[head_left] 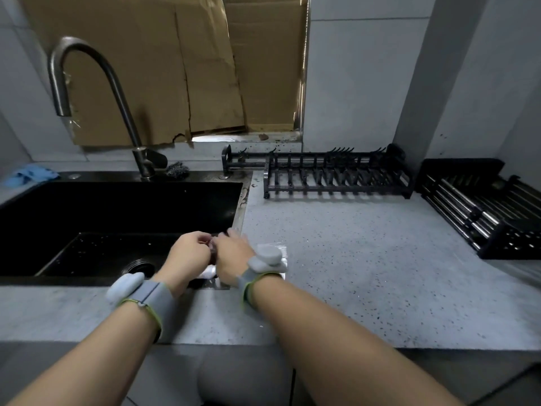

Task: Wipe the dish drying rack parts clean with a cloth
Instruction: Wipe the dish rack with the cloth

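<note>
Left hand and right hand both grip a small dark part between them (white cloth beneath).

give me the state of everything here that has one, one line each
left hand: fingers curled, gripping a small dark rack part
right hand: fingers curled on the same small dark rack part
white cloth: bunched under the hands
curved metal faucet: off, no water running
black sink: wet, holds no dishes
black plate rack: upright on the counter, empty
black basket with metal rods: tilted against the wall
</note>
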A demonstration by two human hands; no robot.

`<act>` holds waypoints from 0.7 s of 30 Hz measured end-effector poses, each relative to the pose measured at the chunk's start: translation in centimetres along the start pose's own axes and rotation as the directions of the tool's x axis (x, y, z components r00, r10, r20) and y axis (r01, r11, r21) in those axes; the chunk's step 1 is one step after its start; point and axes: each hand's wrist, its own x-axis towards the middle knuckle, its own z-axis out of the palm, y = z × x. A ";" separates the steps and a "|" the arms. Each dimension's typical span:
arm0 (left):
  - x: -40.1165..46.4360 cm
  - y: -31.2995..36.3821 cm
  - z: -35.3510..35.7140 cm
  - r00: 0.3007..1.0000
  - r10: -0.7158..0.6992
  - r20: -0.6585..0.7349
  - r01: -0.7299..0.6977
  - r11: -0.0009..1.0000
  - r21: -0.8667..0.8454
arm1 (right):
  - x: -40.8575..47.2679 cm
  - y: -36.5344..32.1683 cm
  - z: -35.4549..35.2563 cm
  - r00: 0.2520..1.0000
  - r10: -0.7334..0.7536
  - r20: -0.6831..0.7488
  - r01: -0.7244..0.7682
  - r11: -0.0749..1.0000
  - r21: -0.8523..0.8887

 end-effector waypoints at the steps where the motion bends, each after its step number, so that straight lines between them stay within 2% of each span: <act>1: -0.4 0.0 -0.7 0.999 -0.016 -0.028 0.015 1.000 -0.022 | 0.0 -1.0 -0.1 1.000 0.002 0.013 -0.002 1.000 0.022; 4: -0.9 0.2 -2.4 0.997 -0.010 -0.076 -0.003 0.985 -0.172 | 0.2 -2.0 -1.1 0.995 -0.001 -0.095 0.019 0.982 0.189; 7: -0.9 1.2 -2.9 0.995 0.095 -0.004 -0.094 0.975 -0.200 | 0.1 -0.1 -4.2 0.976 0.054 -0.212 0.032 0.925 0.379; 8: -0.7 1.4 -2.8 0.991 0.136 0.019 -0.132 0.980 -0.147 | -0.4 1.2 -5.6 0.968 0.087 -0.233 0.022 0.904 0.427; 10: -0.9 1.8 -1.9 0.974 0.220 0.058 -0.225 0.967 0.117 | -2.1 4.9 -8.1 0.950 0.152 -0.272 -0.012 0.891 0.453; 13: -2.4 1.8 0.8 0.941 0.315 0.123 -0.332 0.790 0.515 | -6.5 12.3 -10.9 0.892 0.296 -0.342 -0.149 0.907 0.394; 15: -3.0 1.6 3.0 0.913 0.380 0.151 -0.388 0.691 0.609 | -10.4 17.7 -12.2 0.812 0.444 -0.379 -0.279 0.865 0.417; 18: -3.2 1.2 4.7 0.895 0.411 0.171 -0.410 0.609 0.679 | -15.8 23.6 -13.3 0.676 0.598 -0.430 -0.387 0.785 0.484; 20: -3.2 1.2 5.1 0.894 0.411 0.178 -0.405 0.570 0.715 | -18.8 26.5 -13.2 0.610 0.645 -0.459 -0.501 0.764 0.407; 21: -3.1 1.2 4.7 0.896 0.406 0.181 -0.400 0.558 0.727 | -19.6 27.4 -12.7 0.608 0.641 -0.469 -0.557 0.765 0.323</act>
